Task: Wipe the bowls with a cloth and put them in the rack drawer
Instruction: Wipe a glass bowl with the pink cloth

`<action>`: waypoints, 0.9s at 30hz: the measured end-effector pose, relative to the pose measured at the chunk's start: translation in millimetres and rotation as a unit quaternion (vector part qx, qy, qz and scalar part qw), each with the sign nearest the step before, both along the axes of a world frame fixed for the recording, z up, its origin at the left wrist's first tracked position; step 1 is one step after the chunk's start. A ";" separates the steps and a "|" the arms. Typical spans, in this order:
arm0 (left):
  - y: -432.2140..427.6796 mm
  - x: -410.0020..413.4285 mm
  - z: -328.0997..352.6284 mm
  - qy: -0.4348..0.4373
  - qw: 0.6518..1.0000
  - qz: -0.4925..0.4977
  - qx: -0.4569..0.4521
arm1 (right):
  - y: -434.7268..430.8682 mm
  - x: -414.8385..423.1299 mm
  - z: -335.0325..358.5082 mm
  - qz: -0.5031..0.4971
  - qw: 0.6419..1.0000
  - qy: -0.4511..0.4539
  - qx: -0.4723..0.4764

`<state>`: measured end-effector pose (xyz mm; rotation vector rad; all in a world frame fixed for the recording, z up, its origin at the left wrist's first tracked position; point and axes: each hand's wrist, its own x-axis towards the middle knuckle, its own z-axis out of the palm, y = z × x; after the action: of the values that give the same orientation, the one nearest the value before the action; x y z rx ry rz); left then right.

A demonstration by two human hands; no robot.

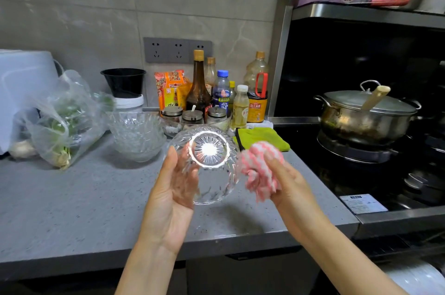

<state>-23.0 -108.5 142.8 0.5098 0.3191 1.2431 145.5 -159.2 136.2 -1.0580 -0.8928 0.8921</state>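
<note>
From the head camera, my left hand point(168, 198) held a cut-glass bowl point(209, 149) above the grey counter point(72, 198). My thumb lay along its left wall and my fingers were curled round it, showing through the glass. The bowl was tipped so that its round base faced up toward me. My right hand point(289, 181) was closed around a bunched pink-and-white cloth point(257, 162), which sat against the bowl's right side. Whether it truly touched the glass I could not tell, as the cloth was blurred.

A stack of glass bowls point(136, 136) stood on the counter behind and to the left. A plastic bag of greens point(60, 121) lay just beside it. A folded green cloth point(262, 137) lay behind my right hand, near the condiment bottles point(221, 92). Well to the right, a lidded steel pot point(366, 114) sat on the stove.
</note>
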 end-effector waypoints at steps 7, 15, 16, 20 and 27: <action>-7.1 20.7 -6.0 0.040 0.999 -0.019 0.012 | 2.5 -25.4 9.6 -0.071 0.829 -0.505 0.230; 0.3 18.3 -8.3 0.032 0.999 -0.010 0.009 | -8.0 -21.6 -14.4 -0.112 0.728 -0.629 0.250; -2.0 20.0 -7.3 0.037 0.999 -0.030 0.018 | -8.7 -24.3 -12.6 -0.111 0.720 -0.635 0.257; -7.6 30.6 -5.7 0.028 0.999 -0.028 0.030 | 0.5 -20.6 2.4 -0.151 0.712 -0.641 0.245; 1.2 28.4 -4.6 0.039 0.999 -0.020 0.026 | -12.9 -16.3 -13.5 -0.177 0.696 -0.651 0.246</action>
<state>5.4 -107.3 138.2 0.6073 0.3407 1.1971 129.2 -172.1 122.8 -1.2387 -1.8543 -0.6273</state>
